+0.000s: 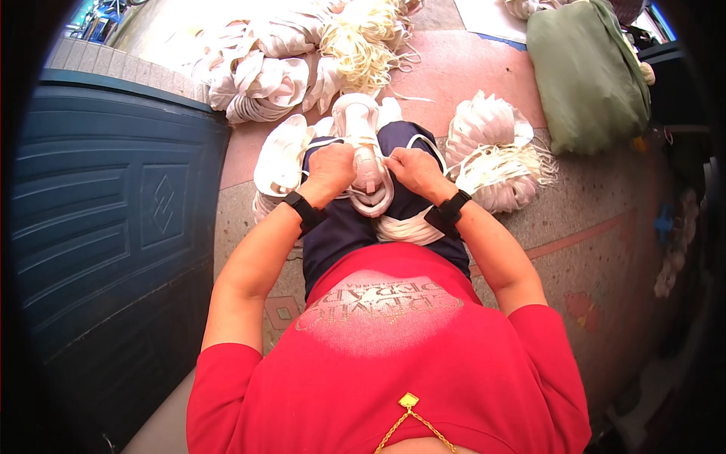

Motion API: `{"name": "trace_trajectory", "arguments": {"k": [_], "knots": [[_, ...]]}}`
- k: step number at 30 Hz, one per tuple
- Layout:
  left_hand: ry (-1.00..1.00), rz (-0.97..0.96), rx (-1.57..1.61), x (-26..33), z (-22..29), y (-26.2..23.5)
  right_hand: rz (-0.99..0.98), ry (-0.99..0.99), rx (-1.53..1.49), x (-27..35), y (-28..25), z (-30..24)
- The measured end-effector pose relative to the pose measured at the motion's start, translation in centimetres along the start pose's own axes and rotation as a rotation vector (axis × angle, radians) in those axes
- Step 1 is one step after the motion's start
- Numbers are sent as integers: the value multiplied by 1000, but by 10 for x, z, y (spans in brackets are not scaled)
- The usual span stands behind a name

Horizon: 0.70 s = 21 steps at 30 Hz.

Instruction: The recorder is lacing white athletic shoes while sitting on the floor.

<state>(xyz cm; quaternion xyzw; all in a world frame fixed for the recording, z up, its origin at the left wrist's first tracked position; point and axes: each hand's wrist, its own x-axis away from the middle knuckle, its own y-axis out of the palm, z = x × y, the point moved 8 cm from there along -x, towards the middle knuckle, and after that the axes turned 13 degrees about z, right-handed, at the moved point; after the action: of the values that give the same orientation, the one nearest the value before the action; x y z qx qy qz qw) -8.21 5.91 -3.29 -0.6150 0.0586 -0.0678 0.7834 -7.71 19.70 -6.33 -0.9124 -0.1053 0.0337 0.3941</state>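
Note:
A pale pinkish-white shoe upper (366, 168) rests lengthwise between my thighs, its heel opening toward me. On its left side, my left hand (331, 168) is closed with the fingers curled, gripping a white shoelace (324, 142). Opposite it, my right hand (417, 171) pinches the lace on the other side, and a loop of it (431, 144) arcs out past the hand. The fingertips of both hands are partly hidden. Across my lap, just behind the upper, lies a bundle of white laces (411, 228). Each wrist wears a black band.
Stacked uppers (488, 121) topped with cream laces (508, 168) sit by my right knee. White uppers (278, 160) lie at my left knee. Farther off is a large heap of uppers (268, 82) and laces (363, 45). A green sack (586, 79) stands far right; a blue door (121, 189) flanks my left.

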Motion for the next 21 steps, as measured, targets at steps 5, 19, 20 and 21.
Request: {"name": "trace_trajectory", "arguments": {"k": [5,19,20,21], "knots": [[-62,-74,201,-5,-8,5,175,-74,-121,2,-16,-33],[-153,-74,215,-13,14,15,155,-274,369,2,-4,-40],[-153,-73,214,-12,13,16,133,-242,371,0,-3,-37],[-87,-17,190,-12,14,14,133,-242,370,-2,-3,-36]]}}
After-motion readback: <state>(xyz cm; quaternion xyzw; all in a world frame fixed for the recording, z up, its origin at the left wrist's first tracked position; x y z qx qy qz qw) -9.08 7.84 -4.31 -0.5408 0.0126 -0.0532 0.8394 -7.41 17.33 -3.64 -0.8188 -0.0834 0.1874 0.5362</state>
